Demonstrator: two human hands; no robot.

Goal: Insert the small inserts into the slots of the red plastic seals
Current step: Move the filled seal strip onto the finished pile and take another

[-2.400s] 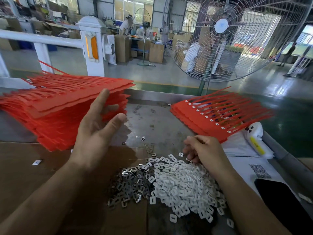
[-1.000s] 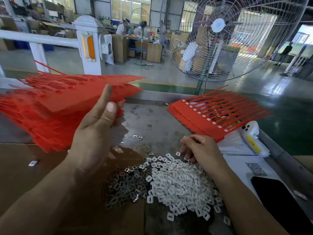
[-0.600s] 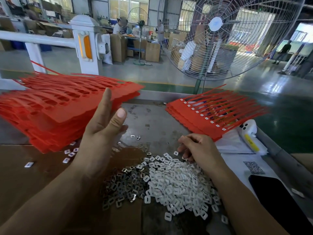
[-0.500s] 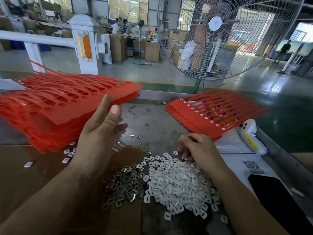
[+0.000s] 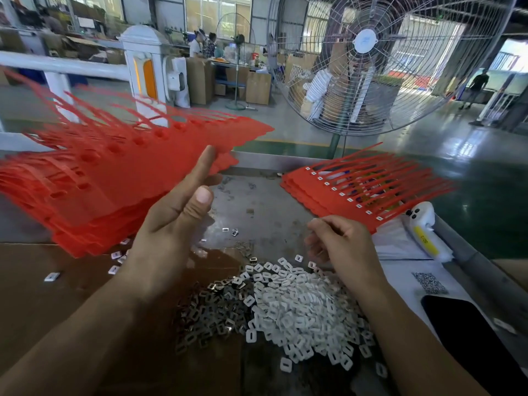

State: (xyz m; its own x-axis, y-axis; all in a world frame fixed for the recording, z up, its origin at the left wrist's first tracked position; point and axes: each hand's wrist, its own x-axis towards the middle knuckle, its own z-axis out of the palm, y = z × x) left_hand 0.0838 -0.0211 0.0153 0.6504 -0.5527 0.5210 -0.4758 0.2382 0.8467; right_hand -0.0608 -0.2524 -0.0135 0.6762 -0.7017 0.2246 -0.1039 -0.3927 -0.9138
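A thick stack of red plastic seals (image 5: 85, 201) lies at the left. Its top sheet (image 5: 171, 144) is raised at the right end and blurred. My left hand (image 5: 177, 224) is at that sheet's edge: the index finger lies straight against it, the thumb stands free. A second stack of red seals (image 5: 328, 190), with white inserts in its slots, lies at the right. Between my arms sits a pile of white inserts (image 5: 300, 310) beside darker metal inserts (image 5: 211, 310). My right hand (image 5: 343, 247) hovers just above the pile, fingers curled with tips together; what they pinch is hidden.
A large standing fan (image 5: 365, 41) rises behind the metal table edge (image 5: 257, 161). At the right lie a white device (image 5: 425, 230), a paper with a QR code (image 5: 428, 282) and a black phone (image 5: 471, 338). Brown cardboard (image 5: 43, 310) covers the left front. Loose inserts are scattered near the left stack.
The top red sheet has risen higher under my left hand and the thumb has come off it. My right hand has lifted slightly off the insert pile.
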